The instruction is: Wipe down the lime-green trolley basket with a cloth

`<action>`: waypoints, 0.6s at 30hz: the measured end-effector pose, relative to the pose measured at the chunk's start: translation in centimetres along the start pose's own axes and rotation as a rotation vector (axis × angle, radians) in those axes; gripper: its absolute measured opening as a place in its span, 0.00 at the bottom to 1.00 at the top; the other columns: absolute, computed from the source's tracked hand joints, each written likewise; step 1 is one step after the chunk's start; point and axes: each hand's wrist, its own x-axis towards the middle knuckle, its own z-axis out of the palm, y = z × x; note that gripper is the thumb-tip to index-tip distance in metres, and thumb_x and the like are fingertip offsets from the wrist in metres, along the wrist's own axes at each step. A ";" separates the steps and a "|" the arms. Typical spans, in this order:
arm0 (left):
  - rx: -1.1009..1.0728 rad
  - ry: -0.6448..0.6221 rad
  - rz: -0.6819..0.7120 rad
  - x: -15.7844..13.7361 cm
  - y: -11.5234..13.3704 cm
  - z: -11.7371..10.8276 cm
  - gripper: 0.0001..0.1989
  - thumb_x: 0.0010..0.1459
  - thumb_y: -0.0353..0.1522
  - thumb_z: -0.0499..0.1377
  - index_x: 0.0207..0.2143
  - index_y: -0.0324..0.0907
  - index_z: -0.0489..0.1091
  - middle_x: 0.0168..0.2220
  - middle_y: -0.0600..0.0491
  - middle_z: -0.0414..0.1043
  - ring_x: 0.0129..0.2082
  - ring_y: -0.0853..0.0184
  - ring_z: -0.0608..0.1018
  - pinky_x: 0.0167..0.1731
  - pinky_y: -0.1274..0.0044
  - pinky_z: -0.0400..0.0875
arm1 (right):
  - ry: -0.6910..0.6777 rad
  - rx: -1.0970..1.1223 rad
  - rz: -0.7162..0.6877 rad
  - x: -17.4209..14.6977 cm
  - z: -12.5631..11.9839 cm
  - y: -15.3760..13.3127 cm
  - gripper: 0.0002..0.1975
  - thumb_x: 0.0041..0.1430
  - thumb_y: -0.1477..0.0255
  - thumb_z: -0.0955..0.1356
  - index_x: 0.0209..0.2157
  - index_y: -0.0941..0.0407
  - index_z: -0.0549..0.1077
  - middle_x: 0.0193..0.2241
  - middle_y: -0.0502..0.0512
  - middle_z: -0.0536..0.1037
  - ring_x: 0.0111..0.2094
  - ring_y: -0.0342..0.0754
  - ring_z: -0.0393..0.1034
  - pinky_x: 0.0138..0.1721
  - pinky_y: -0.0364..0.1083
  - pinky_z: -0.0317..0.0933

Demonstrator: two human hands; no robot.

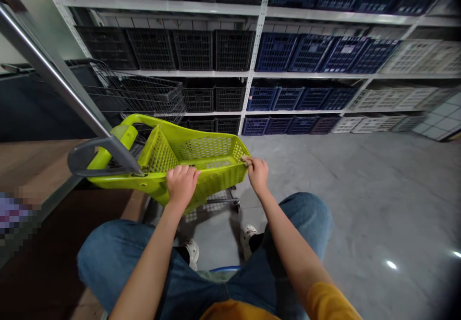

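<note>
A lime-green plastic shopping cart stands in front of my knees, its basket holding nothing that I can see. My left hand is closed over the near rim of the basket, fingers curled inward. At the basket's right end, my right hand pinches a small beige cloth and presses it to the corner of the rim. A grey loop-shaped part sits at the cart's handle end, beside a metal pole.
Shelves with white uprights hold black crates, blue crates and white crates. A dark wire cart stands behind the green one. To the left is a brown ledge. Grey floor extends right.
</note>
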 end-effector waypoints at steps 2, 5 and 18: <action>0.017 0.006 0.002 0.1 0.1 0.2 0.16 0.67 0.42 0.50 0.36 0.45 0.74 0.34 0.46 0.75 0.39 0.55 0.70 0.40 0.64 0.55 | 0.030 -0.006 0.051 0.2 0.1 -0.4 0.16 0.56 0.81 0.61 0.39 0.57 0.77 0.38 0.59 0.79 0.42 0.54 0.64 0.48 0.54 0.57; 0.039 0.014 -0.009 0.2 0.2 0.4 0.16 0.66 0.42 0.51 0.35 0.45 0.74 0.34 0.47 0.75 0.39 0.55 0.70 0.40 0.64 0.55 | -0.040 0.070 -0.060 -0.9 1.8 -5.3 0.16 0.57 0.83 0.60 0.41 0.57 0.76 0.40 0.59 0.79 0.44 0.54 0.64 0.49 0.53 0.58; -0.021 -0.029 -0.002 2.5 3.1 1.7 0.11 0.65 0.39 0.55 0.37 0.43 0.74 0.37 0.46 0.75 0.42 0.56 0.71 0.42 0.64 0.59 | -0.281 -0.091 -0.343 1.0 1.3 -4.5 0.14 0.61 0.78 0.63 0.48 0.56 0.72 0.45 0.60 0.76 0.48 0.55 0.65 0.52 0.53 0.59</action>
